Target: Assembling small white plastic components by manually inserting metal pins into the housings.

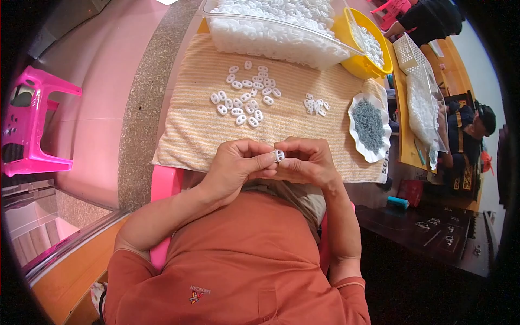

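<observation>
In front of my body, my left hand (245, 161) and my right hand (310, 160) meet over one small white plastic piece with two holes (279, 155). Thumb and fingers of each hand pinch it from its own side. Past the hands, loose white oval two-hole pieces (236, 85) lie scattered on a striped tan towel (187, 116). A tighter group of smaller white pieces (317, 104) rests to their right. Farther right stands a white scalloped dish (374, 157) heaped with tiny grey parts (369, 125), too small to make out singly.
A clear plastic bin (281, 47) full of white pieces stands at the far edge, beside a yellow basket (369, 69) with more. A pink stool (46, 132) is at left. Across the right side, a co-worker (466, 127) sits by another table with a white-filled tray (421, 108).
</observation>
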